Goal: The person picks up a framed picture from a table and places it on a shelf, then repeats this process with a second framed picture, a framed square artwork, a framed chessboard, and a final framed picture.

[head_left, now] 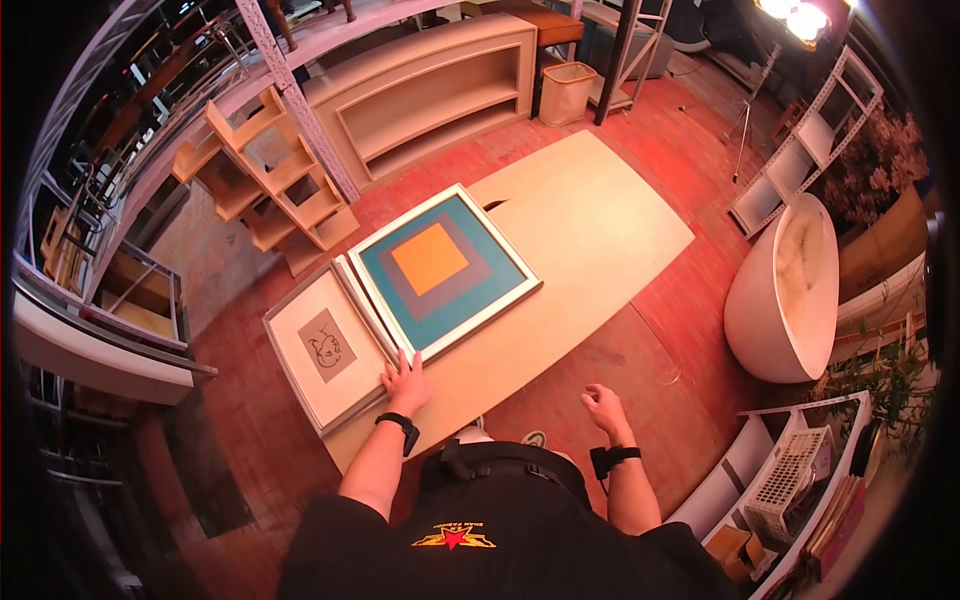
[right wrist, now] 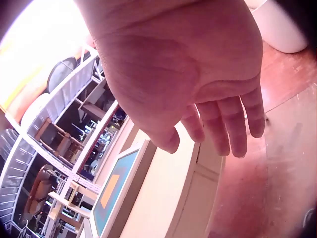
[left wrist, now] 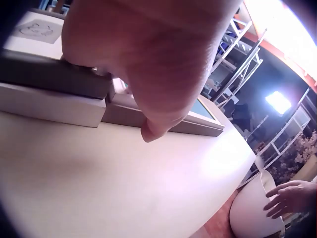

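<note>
My left hand (head_left: pixel 405 388) touches the near corner where two framed pictures meet on a pale wooden table (head_left: pixel 610 210). To the right lies a square picture (head_left: pixel 430 265) with an orange square inside purple and teal, in a silver-white frame. On the left, a framed line drawing (head_left: pixel 328 345) of a figure sits on a stack. In the left wrist view the thumb (left wrist: pixel 153 130) lies along the teal picture's side; the other fingers are mostly hidden behind the palm. My right hand (right wrist: pixel 193 74) hangs off the table's near edge, fingers relaxed and holding nothing.
A white tub (head_left: pixel 775 300) stands right of the table, with a metal rack (head_left: pixel 810 140) behind it. Low shelves (head_left: pixel 440 110) and a bin (head_left: pixel 567 93) line the far side. A wooden stepped shelf (head_left: pixel 265 170) stands far left; a white basket (head_left: pixel 790 480) is near right.
</note>
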